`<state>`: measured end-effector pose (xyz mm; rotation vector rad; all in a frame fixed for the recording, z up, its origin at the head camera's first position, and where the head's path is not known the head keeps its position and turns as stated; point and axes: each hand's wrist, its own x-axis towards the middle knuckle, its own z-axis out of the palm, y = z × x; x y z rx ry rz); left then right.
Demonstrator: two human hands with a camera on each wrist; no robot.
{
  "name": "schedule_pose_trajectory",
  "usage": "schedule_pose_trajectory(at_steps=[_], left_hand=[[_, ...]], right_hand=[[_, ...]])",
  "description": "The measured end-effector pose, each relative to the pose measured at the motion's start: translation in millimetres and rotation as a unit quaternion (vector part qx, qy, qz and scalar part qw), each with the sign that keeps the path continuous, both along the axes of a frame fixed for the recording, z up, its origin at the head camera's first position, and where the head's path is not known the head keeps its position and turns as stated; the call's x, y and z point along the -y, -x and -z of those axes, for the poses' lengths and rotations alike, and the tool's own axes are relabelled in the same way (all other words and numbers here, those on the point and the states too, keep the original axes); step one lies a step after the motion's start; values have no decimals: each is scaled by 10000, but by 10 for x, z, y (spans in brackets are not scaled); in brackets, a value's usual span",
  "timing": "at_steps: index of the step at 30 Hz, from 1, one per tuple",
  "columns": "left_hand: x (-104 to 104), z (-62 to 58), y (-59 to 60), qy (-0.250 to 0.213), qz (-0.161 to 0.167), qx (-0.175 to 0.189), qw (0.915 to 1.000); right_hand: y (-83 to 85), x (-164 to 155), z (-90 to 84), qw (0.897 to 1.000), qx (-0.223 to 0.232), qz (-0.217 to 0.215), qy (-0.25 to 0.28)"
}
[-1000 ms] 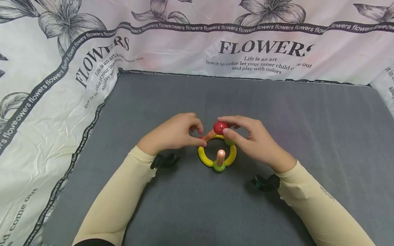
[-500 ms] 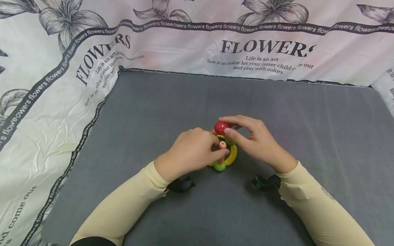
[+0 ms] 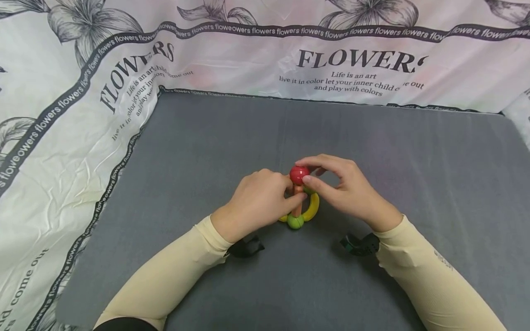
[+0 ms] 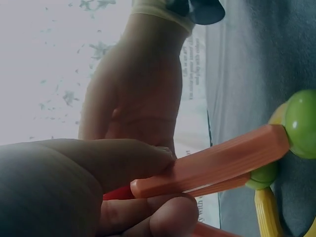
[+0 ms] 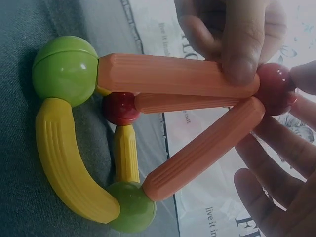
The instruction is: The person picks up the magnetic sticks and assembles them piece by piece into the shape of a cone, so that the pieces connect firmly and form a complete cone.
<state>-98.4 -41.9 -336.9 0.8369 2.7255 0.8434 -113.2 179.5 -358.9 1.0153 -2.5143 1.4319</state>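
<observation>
At the centre of the head view, a person's two hands work on a small toy frame of sticks and balls standing on a grey tabletop (image 3: 207,151). The left hand (image 3: 258,200) pinches an orange stick (image 5: 177,75) whose lower end sits on a green ball (image 3: 295,222). The right hand (image 3: 345,191) holds the red ball (image 3: 299,174) at the top between thumb and fingertips. The right wrist view shows three orange sticks converging on that red ball, with a yellow arc (image 5: 69,168) joining two green balls below.

The step in hand appears to be seating the stick's upper end against the red ball. The next move likely calls for steady pressure from both grips, so the joints already made do not pull apart.

Much is hidden: the left hand covers the left half of the yellow ring in the head view. The left wrist view is dark and crowded by fingers. Whether the stick end already touches the ball cannot be told for sure. A flower-printed cloth (image 3: 62,138) fills the upper frame.
</observation>
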Motion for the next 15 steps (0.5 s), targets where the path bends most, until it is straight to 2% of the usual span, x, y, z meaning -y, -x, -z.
schedule_pose_trajectory(at_steps=[5,8,12,15], left_hand=[[-9,-33,2,-54,97,-17,9999],[-2,-56,20,65,116,-12,9999],[50,-97,67,192,104,13,9998],[111,-113,110,58,180,-14,9998]], right_hand=[[-17,-41,-42,10000,-57,-3,-42],[-33,-64,-47,9999,-34,33,-103],[-42,-81,-32,9998,-32,64,-187],[-38,-81,-9,9997,-61,48,-233]])
